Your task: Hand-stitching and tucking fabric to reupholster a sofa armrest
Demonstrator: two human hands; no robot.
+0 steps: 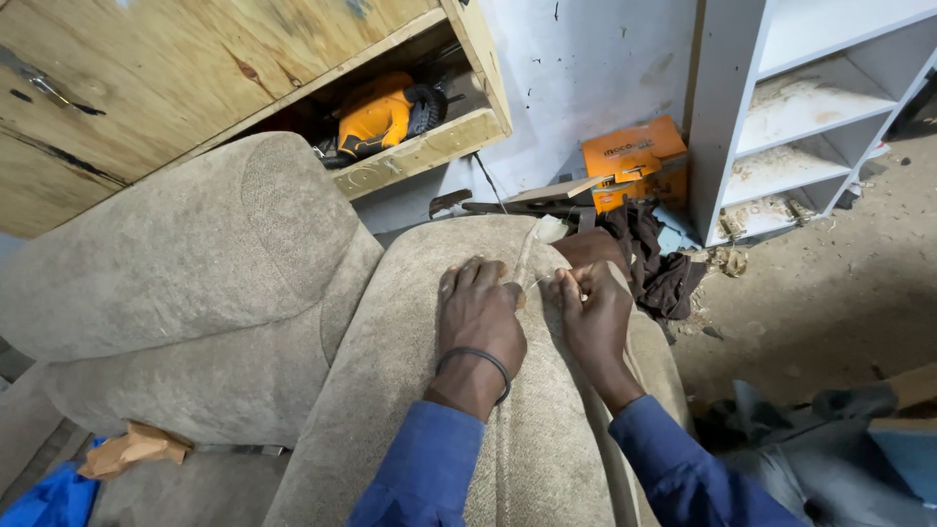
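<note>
Beige upholstered cushion (410, 390): left hand (480, 317) flat on it, right hand (593, 314) pinching thread (540, 281) at the seam; bare floor (830, 293) right.

Head cam, one view: looks steeply down, close on beige cushion (410, 390).

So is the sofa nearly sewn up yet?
Partly. The seam near the wrists looks closed. The left hand presses the beige cushion flat, while the right hand pinches a thin thread at the seam. Beyond the fingers a loose pale strip still runs to the cushion's far edge, so that stretch looks undone.
</note>
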